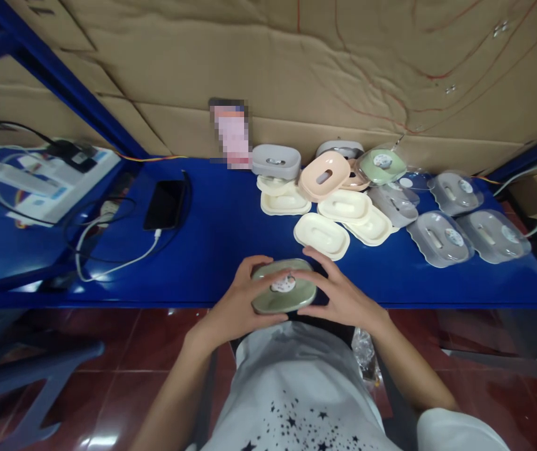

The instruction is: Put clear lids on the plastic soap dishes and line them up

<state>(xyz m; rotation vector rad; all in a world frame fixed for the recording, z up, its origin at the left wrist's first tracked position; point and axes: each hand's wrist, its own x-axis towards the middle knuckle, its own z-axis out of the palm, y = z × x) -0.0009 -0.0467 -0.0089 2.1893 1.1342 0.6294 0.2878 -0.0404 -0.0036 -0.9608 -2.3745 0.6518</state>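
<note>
Grip of the left hand (240,302) was closed around the left end of a pale green, oval plastic dish (283,303), while the right hand (343,291) held its right end, fingers spread to its upper and lower edges. Both held it at the front edge of the blue table (231,232), close to a white shirt with black stars (296,382). On the dish was a round white label (283,285) with small coloured print, too small to read and partly crossed by fingers. Just beyond the right hand's fingertips lay the nearest of several cream oval plastic trays (322,236). Behind these were a grey oval plastic box (275,161), a peach oval plastic piece with a slot (313,181), and a green oval piece under clear plastic (393,172) with another round label. To the right, grey oval dishes in clear plastic covers (442,238) also bore round labels, their print unreadable. An upright phone with a pixelated screen (233,134) stood near the brown backing (174,75); a black phone (164,205) lay flat on the left, a white cable (125,272) plugged into it, near a white power strip (64,191) crowded with cords. No brand could be made out.
</note>
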